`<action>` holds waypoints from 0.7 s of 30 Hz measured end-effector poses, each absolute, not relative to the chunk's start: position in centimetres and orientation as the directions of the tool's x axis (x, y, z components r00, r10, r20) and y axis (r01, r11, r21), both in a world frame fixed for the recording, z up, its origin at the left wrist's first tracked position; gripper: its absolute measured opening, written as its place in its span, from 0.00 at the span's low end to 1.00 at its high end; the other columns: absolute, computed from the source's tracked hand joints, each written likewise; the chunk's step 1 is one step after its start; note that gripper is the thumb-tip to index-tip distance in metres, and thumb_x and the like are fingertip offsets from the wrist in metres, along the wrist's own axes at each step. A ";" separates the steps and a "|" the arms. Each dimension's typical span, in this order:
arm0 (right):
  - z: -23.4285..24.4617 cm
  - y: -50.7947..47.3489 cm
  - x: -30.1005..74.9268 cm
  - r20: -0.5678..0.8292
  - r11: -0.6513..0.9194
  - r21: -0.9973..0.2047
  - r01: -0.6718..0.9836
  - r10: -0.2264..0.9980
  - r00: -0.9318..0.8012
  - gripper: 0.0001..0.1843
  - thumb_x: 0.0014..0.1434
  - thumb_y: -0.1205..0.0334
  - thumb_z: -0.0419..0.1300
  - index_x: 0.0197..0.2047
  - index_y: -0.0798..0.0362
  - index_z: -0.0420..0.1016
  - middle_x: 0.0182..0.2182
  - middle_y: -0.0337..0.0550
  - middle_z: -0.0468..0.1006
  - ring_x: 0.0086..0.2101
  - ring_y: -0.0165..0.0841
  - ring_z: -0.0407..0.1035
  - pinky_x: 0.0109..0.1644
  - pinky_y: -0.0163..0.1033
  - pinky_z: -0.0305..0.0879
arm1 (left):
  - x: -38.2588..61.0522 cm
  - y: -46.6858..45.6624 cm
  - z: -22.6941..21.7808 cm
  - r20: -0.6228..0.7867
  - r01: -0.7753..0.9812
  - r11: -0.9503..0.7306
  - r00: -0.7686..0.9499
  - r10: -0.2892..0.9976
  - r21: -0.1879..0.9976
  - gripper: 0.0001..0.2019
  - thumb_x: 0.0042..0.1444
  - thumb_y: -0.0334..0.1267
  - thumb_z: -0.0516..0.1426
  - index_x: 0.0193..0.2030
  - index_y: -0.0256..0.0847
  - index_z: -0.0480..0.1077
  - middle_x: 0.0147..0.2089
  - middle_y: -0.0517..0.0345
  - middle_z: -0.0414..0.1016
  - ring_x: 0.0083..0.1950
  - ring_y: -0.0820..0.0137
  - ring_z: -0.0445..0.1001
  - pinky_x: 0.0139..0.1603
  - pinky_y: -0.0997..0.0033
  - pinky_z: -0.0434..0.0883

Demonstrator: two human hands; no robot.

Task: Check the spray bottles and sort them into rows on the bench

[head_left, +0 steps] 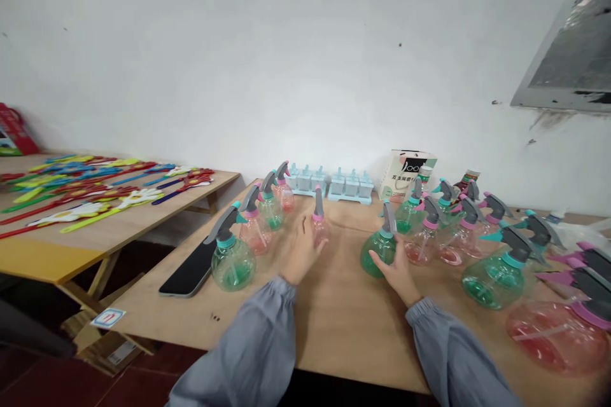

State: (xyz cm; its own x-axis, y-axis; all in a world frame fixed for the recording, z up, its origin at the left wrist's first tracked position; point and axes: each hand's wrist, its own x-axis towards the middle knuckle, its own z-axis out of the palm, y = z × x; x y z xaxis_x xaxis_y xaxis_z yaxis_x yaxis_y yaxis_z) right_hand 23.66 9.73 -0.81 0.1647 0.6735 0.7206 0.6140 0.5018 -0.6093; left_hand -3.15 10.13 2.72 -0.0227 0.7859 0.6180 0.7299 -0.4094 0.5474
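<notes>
My left hand (301,250) is closed round the left side of a pink spray bottle (323,229) with a grey trigger head, upright on the wooden table. Its fingers partly hide the round body. My right hand (398,272) grips the right side of a green spray bottle (375,253), its thumb across the front. Left of my left hand, pink and green spray bottles stand in a row, the nearest a green bottle (233,264). More spray bottles crowd beyond my right hand, among them a pink one (422,243) and a larger-looking green one (494,280).
A black phone (188,270) lies at the table's left edge. Light blue popsicle molds (351,187) and a printed box (405,175) stand by the wall. The left table (119,238) carries colourful hand-shaped sticks (95,206). A pink bottle (556,337) is at the near right.
</notes>
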 end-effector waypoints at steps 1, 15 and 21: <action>-0.8 9.7 23.6 0.721 0.504 -0.609 0.612 0.673 0.162 0.40 0.54 0.36 0.63 0.59 0.55 0.62 0.51 0.57 0.72 0.52 0.49 0.69 0.59 0.60 0.65 | -3.2 11.9 3.0 0.597 0.726 -0.381 -0.050 0.801 0.572 0.35 0.53 0.34 0.63 0.66 0.35 0.56 0.62 0.34 0.63 0.67 0.47 0.65 0.65 0.49 0.63; -1.3 9.6 23.1 0.682 0.523 -0.663 0.536 0.716 0.146 0.40 0.55 0.38 0.63 0.63 0.53 0.62 0.55 0.55 0.72 0.56 0.48 0.67 0.63 0.59 0.63 | -5.3 25.3 3.4 0.527 0.523 -0.359 -0.214 0.822 0.773 0.34 0.50 0.26 0.58 0.65 0.34 0.56 0.69 0.31 0.60 0.74 0.52 0.56 0.71 0.47 0.58; -1.3 9.6 23.0 0.668 0.520 -0.683 0.513 0.729 0.151 0.39 0.55 0.39 0.63 0.63 0.53 0.62 0.56 0.56 0.72 0.57 0.48 0.68 0.62 0.59 0.64 | -5.9 24.9 4.1 0.526 0.478 -0.378 -0.224 0.820 0.793 0.31 0.50 0.29 0.59 0.62 0.29 0.59 0.68 0.29 0.62 0.72 0.51 0.60 0.70 0.48 0.59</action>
